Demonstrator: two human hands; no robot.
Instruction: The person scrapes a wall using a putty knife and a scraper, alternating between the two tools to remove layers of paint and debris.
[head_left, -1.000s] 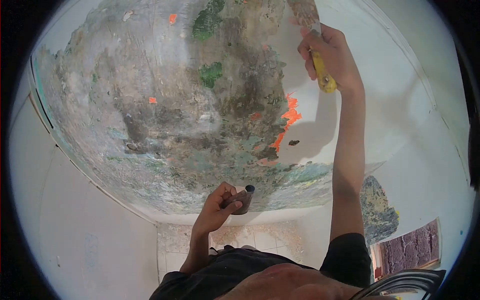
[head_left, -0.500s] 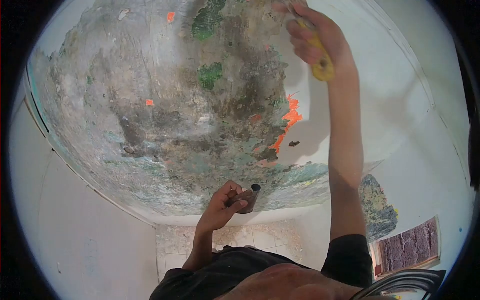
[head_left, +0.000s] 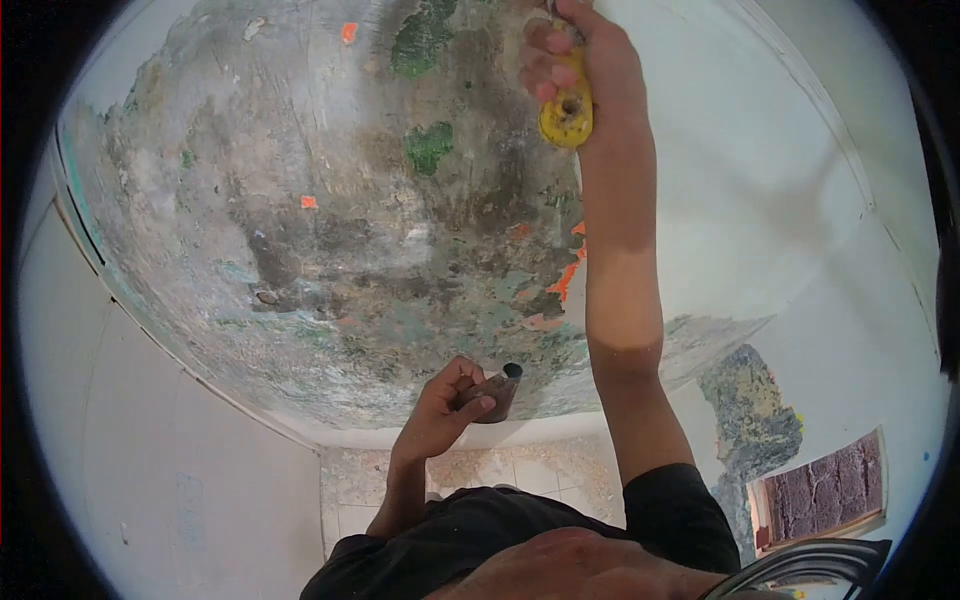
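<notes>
Nearest, the left hand (head_left: 435, 412) clasps a brown, hollow-ended piece (head_left: 493, 398) by the wall's lower edge, room around it. Beyond, the right hand (head_left: 600, 70) grips a yellow handle (head_left: 568, 118), pale open wall (head_left: 730, 170) beside; it's shifted onto the patchy part (head_left: 350, 190). The handle looks grimy around its hole.

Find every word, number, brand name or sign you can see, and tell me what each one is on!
No text can be read here.
Faint blue marks on the pale wall at the left: too blurred to tell if they're writing.
Yellow handle in the right hand: no readable lettering.
Brown thing in the left hand: none readable either.
</notes>
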